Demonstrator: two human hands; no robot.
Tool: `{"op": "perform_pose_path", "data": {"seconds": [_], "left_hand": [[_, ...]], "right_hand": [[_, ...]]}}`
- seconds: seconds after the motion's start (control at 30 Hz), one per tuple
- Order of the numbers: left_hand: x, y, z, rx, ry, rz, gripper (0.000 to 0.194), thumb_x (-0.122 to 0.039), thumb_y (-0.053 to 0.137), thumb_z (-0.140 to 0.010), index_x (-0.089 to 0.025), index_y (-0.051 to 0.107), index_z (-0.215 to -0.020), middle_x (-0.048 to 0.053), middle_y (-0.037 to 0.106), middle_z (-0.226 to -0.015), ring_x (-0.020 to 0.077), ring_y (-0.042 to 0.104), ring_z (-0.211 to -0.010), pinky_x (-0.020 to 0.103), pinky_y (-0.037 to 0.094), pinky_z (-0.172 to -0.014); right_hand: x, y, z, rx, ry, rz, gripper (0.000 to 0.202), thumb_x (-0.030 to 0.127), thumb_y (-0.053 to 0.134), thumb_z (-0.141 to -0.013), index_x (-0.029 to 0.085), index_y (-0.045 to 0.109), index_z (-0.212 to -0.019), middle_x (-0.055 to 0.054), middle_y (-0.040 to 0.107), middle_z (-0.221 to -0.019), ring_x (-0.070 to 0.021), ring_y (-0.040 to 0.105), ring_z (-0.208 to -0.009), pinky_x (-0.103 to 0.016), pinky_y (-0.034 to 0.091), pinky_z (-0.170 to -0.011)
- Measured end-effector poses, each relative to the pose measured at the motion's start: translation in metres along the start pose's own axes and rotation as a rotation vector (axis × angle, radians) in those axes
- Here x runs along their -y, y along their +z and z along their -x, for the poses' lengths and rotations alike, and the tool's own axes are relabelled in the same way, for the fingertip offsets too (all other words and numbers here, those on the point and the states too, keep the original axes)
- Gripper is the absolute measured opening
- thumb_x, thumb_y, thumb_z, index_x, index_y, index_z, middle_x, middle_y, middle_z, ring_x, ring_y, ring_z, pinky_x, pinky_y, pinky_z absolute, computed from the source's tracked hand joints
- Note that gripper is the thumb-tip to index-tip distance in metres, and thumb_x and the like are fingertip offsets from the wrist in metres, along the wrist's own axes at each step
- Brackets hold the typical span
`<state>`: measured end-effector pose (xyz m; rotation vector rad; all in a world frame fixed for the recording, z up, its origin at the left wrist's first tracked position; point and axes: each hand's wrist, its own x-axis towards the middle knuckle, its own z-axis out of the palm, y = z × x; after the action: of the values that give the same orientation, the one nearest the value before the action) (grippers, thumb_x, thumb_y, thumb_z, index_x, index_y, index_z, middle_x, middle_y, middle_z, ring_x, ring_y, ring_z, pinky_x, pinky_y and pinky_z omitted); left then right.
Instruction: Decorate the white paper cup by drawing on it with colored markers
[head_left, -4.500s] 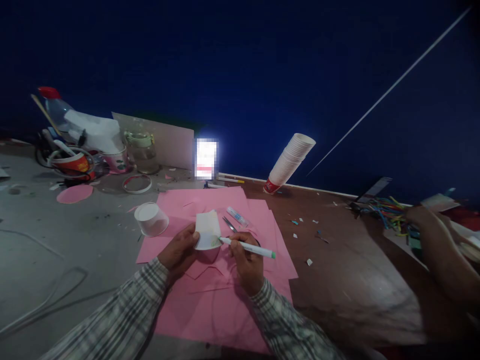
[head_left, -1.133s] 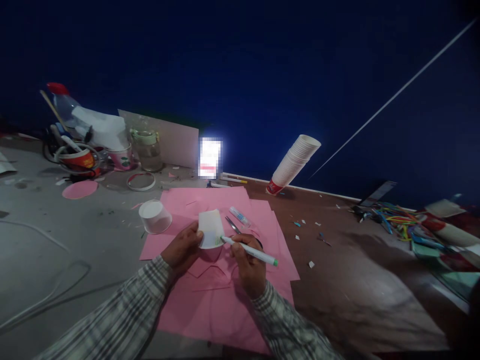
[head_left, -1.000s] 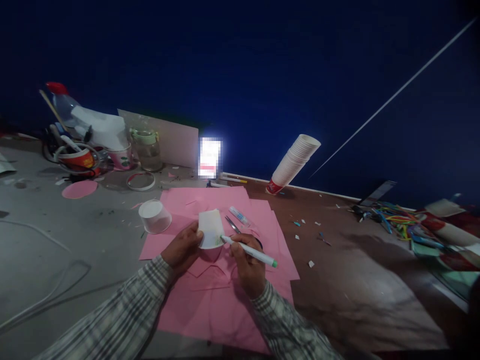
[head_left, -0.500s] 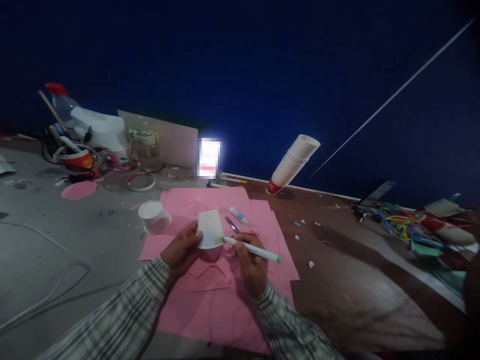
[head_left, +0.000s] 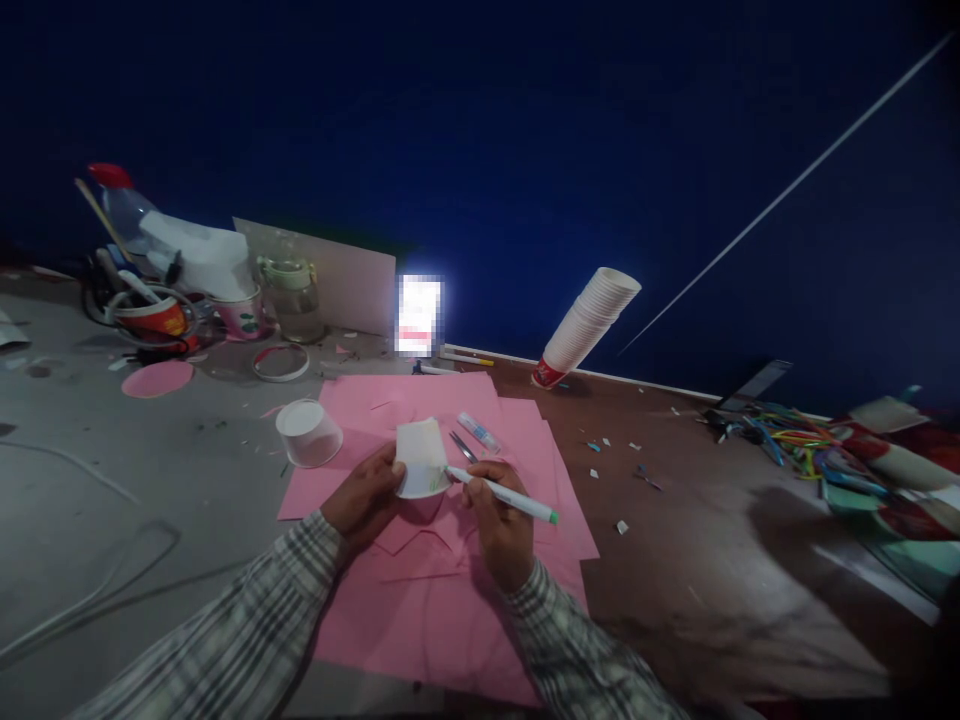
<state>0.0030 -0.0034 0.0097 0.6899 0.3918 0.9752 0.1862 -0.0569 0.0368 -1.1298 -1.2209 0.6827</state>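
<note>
- Head view, with clock directions taken from the white cup (head_left: 420,447) I hold over the pink sheets (head_left: 427,635): my left hand (head_left: 364,500) has its fingers clamped on the cup's 8 o'clock side.
- My right hand (head_left: 501,515) has its fingers closed round the marker (head_left: 521,501), its tip at the cup's right edge, near green marks.
- Near 3 o'clock lie the scissors (head_left: 462,445), partly hidden by my right hand.
- At 9 o'clock, an upturned tub (head_left: 309,436) touches the sheets.
- At 2 o'clock, a cup stack (head_left: 581,330) leans on the counter (head_left: 675,560).
</note>
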Motion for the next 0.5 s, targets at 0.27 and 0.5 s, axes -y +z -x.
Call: {"op": "perform_pose_path", "data": {"seconds": [0.27,0.5], "left_hand": [[-0.0002,0.0004,-0.0001,-0.004,-0.009,-0.002,0.054,-0.035,0.089,-0.085,-0.014,0.074,-0.132,0.016,0.080,-0.118,0.0285,0.076,-0.105,0.038,0.057,-0.099],[-0.0034,0.0077,-0.0005,-0.051,-0.012,-0.006,0.053,-0.036,0.093,-0.080,-0.013,0.076,-0.125,0.015,0.081,-0.113,0.0279,0.076,-0.101,0.036,0.058,-0.095]], "right_hand": [[-0.0013,0.0011,0.0010,0.014,0.007,0.010,0.024,0.044,0.065,-0.099,0.022,0.071,-0.092,0.000,0.063,-0.067,-0.0150,0.055,-0.053,-0.027,0.049,-0.052],[0.0015,0.0019,0.0002,0.002,0.013,-0.010,0.024,0.046,0.065,-0.099,0.023,0.070,-0.092,0.001,0.062,-0.066,-0.0147,0.053,-0.051,-0.027,0.047,-0.049]]}}
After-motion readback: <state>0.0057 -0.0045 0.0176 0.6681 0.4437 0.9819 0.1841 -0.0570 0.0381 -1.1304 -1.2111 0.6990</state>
